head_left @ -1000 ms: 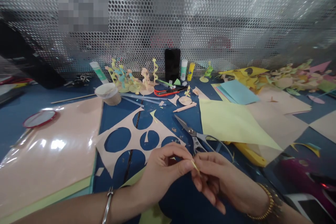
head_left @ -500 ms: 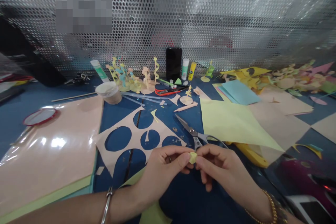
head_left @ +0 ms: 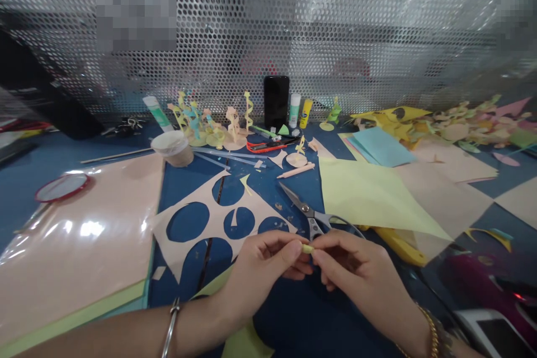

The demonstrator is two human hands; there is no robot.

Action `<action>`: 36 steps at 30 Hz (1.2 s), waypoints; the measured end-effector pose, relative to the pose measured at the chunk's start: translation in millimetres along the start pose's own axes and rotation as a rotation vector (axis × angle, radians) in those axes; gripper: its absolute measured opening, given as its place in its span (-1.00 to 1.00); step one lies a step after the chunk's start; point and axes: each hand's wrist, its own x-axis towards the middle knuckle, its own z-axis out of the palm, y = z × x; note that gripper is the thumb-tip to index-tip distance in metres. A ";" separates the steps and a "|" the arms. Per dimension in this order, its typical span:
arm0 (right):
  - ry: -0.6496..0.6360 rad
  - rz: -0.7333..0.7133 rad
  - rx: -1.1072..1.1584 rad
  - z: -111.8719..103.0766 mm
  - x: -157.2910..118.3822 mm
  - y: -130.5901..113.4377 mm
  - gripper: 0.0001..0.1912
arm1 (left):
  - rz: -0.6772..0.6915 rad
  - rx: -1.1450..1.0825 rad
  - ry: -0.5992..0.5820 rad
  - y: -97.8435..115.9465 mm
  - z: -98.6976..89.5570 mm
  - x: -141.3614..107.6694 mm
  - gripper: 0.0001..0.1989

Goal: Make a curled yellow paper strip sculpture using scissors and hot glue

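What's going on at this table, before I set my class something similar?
A person is pinching a small yellow-green piece between the fingertips of the left hand and the right hand. Scissors lie just beyond the hands, and a pale sheet with round holes lies to the left. Farther back, curled paper figures stand near a white tub.

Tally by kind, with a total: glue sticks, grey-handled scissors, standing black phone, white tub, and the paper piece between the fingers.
Glue sticks: 3
Grey-handled scissors: 1
Standing black phone: 1
White tub: 1
Yellow paper piece: 1, between left hand and right hand
Total: 7
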 end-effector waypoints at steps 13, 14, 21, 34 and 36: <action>-0.079 -0.307 -0.203 -7.5 -1.5 -5.2 -0.71 | 0.104 0.125 0.083 2.6 1.4 -0.5 -0.84; -0.105 -0.321 -0.211 -7.9 -1.5 -5.1 -0.73 | 0.112 0.142 0.093 2.7 1.1 -1.3 -0.80; -0.088 -0.282 -0.215 -9.5 1.2 -6.9 -0.92 | 0.109 0.120 0.116 5.0 -1.3 -1.5 -0.71; -0.170 -0.237 -0.214 -13.7 2.5 -6.2 -0.90 | 0.099 0.129 0.092 3.8 -1.4 -2.9 -0.73; -0.169 -0.110 -0.125 -11.7 2.6 -5.3 -0.90 | 0.105 0.132 0.092 4.0 -1.1 -2.7 -0.74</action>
